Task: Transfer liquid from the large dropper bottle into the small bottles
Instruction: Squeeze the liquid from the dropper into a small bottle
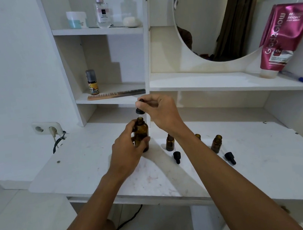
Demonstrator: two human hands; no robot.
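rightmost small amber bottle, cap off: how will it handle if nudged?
The rightmost small bottle looks like glass, so probably rigid and breakable. It stands tall on a narrow base, so a sideways nudge could tip it; being round, it may then roll across the desk. With no cap on, any contents would spill.

Glossy amber glass bottle point(141, 135) (matt desk point(87, 162)).

amber large bottle point(141, 133), black dropper cap point(139, 111), white desk point(87, 162)
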